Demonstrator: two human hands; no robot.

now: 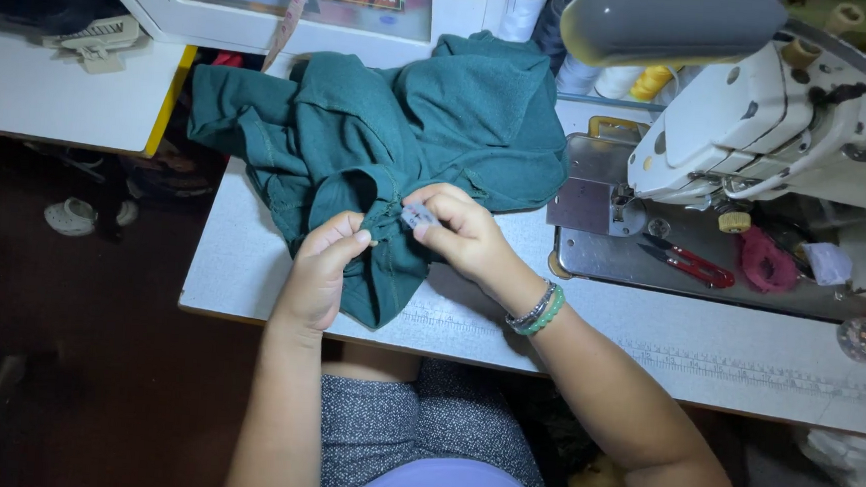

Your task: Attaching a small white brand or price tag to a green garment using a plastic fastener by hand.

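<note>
A dark green garment (380, 130) lies bunched on the white sewing table (648, 337), with one end hanging over the near edge. My left hand (323, 267) pinches a fold of the green fabric near that edge. My right hand (459, 230), with bead bracelets on its wrist, holds a small pale label (418, 216) against the same fold. Both hands meet at the seam, fingertips almost touching.
A white sewing machine (791, 125) stands at the right over a metal plate (595, 208). Red-handled snips (692, 262) and a red scrap (765, 262) lie beside it. Thread cones (653, 82) stand behind. A white cabinet (62, 90) sits at the left, with shoes on the dark floor.
</note>
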